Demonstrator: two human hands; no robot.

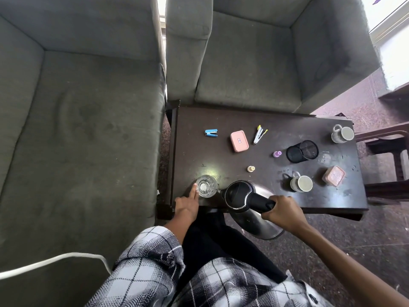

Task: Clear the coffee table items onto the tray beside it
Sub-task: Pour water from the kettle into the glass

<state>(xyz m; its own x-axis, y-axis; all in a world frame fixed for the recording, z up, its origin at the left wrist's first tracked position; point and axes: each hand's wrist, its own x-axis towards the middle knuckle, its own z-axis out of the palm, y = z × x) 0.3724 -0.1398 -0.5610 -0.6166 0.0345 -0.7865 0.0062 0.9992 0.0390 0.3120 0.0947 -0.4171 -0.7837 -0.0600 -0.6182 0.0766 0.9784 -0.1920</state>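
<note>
tabletop [221, 120] dark wood, scuffed, items still spread on it | kettle [252, 220] round steel body, black lid + handle, hangs over near edge, prob. for lift-off | right grip [285, 210] wrapped round kettle handle | glass [207, 186] clear tumbler, near-left corner | left grip [188, 204] fingers straight, touching glass side, prob. steadying | tray not in view

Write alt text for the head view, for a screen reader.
A person's right hand grips the handle of a steel kettle at the near edge of a dark coffee table, while the left hand touches a clear glass. Beyond lie a blue stapler, pink box and two mugs.
</note>
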